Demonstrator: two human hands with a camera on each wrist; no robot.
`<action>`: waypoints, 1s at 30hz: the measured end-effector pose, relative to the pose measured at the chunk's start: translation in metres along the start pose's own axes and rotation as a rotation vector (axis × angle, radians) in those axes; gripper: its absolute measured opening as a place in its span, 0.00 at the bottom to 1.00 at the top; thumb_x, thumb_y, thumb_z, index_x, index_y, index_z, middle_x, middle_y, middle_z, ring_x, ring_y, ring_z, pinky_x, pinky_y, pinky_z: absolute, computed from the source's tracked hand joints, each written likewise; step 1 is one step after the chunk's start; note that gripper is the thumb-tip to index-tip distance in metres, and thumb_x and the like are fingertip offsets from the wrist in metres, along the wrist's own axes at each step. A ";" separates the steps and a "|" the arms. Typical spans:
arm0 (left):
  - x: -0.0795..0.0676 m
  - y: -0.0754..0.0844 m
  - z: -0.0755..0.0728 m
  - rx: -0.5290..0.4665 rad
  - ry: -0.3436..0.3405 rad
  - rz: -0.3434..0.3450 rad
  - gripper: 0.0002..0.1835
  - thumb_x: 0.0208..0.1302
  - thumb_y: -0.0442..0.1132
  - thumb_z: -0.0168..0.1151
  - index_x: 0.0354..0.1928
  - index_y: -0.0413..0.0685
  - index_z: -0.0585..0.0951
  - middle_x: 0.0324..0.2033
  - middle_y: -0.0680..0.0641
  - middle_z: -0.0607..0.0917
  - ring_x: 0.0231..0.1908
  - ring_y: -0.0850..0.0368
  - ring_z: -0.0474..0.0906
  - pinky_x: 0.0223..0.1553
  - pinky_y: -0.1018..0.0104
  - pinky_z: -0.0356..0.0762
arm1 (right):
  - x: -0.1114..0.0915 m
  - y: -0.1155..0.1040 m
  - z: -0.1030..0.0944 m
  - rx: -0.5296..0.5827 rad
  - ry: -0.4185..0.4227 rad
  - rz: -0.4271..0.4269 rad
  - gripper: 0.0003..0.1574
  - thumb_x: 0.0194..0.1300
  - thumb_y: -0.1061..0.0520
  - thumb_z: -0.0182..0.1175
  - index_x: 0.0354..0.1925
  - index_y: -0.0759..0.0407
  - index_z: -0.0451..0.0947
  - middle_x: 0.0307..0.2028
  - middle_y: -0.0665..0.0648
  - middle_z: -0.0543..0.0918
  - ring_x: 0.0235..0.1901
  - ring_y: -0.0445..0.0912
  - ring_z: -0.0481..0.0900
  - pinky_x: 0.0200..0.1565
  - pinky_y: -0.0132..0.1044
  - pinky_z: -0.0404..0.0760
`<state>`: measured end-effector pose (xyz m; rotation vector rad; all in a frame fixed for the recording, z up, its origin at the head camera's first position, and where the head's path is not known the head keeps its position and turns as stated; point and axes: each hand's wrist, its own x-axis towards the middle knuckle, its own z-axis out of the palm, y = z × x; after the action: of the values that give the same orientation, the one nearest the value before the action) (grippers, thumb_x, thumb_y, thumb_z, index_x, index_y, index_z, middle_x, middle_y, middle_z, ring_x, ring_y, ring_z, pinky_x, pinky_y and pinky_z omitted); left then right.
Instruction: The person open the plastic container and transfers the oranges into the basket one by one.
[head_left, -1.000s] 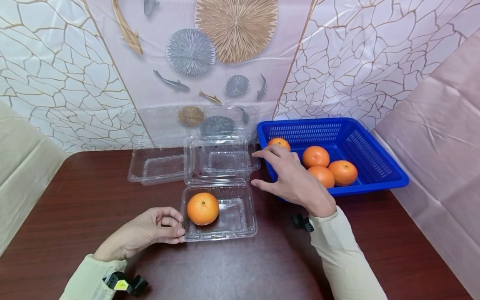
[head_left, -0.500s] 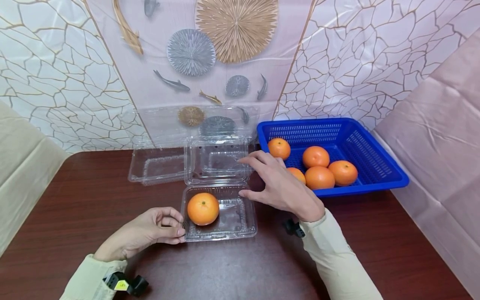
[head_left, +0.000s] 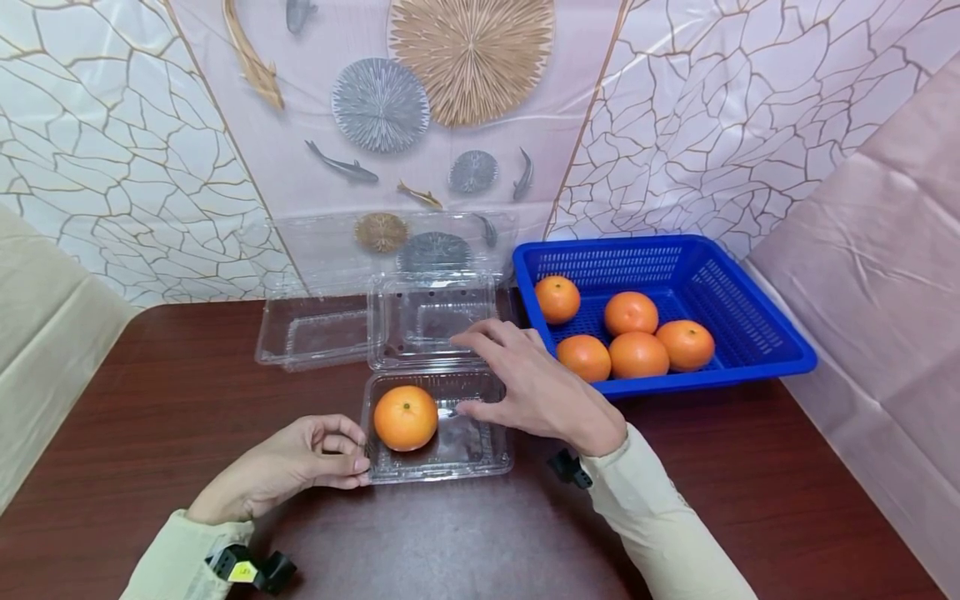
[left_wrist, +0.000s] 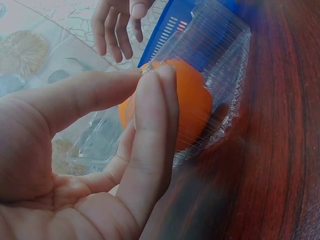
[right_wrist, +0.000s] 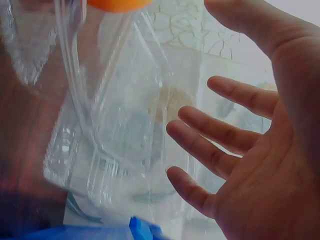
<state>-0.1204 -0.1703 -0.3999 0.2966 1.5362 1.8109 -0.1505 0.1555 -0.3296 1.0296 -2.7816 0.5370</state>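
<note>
In the head view an orange [head_left: 406,418] sits in the left half of the base of a clear plastic clamshell box [head_left: 476,458], whose lid stands raised behind. My left hand [head_left: 296,462] pinches the base's left rim between thumb and fingers; the left wrist view shows that pinch close up, beside the orange [left_wrist: 192,107]. Over the right part of the box hovers my right hand [head_left: 536,387], fingers spread and slightly bent, holding nothing. Its bare palm [right_wrist: 255,200] shows in the right wrist view.
A blue plastic basket [head_left: 757,367] with several oranges [head_left: 632,314] stands at the right. More clear clamshell boxes [head_left: 311,333] lie open at the back, against the patterned wall covering. All rests on a dark wooden table [head_left: 135,417].
My right hand has moved left and nearer, from beside the basket to above the box, uncovering oranges in the basket. The left hand has kept its grip in place.
</note>
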 end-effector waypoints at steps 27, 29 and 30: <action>0.000 0.001 0.001 0.001 0.011 -0.008 0.10 0.68 0.28 0.65 0.47 0.38 0.74 0.34 0.50 0.88 0.38 0.58 0.88 0.49 0.62 0.89 | 0.006 -0.033 0.042 0.043 -0.048 -0.053 0.46 0.59 0.37 0.73 0.70 0.47 0.69 0.61 0.50 0.74 0.62 0.44 0.72 0.63 0.47 0.72; 0.000 0.001 0.001 0.004 0.013 -0.010 0.10 0.68 0.29 0.65 0.47 0.38 0.74 0.34 0.50 0.88 0.39 0.58 0.88 0.49 0.62 0.89 | 0.006 -0.035 0.044 0.040 -0.052 -0.051 0.46 0.59 0.36 0.73 0.70 0.46 0.69 0.61 0.49 0.74 0.62 0.44 0.72 0.63 0.47 0.72; 0.000 0.001 0.001 0.004 0.014 -0.010 0.10 0.68 0.29 0.65 0.47 0.38 0.74 0.34 0.50 0.88 0.39 0.58 0.88 0.49 0.62 0.89 | 0.006 -0.035 0.046 0.041 -0.054 -0.052 0.46 0.59 0.36 0.73 0.70 0.46 0.69 0.61 0.50 0.74 0.62 0.44 0.72 0.62 0.47 0.72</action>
<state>-0.1200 -0.1695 -0.3988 0.2779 1.5490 1.8057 -0.1322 0.1098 -0.3604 1.1373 -2.7926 0.5703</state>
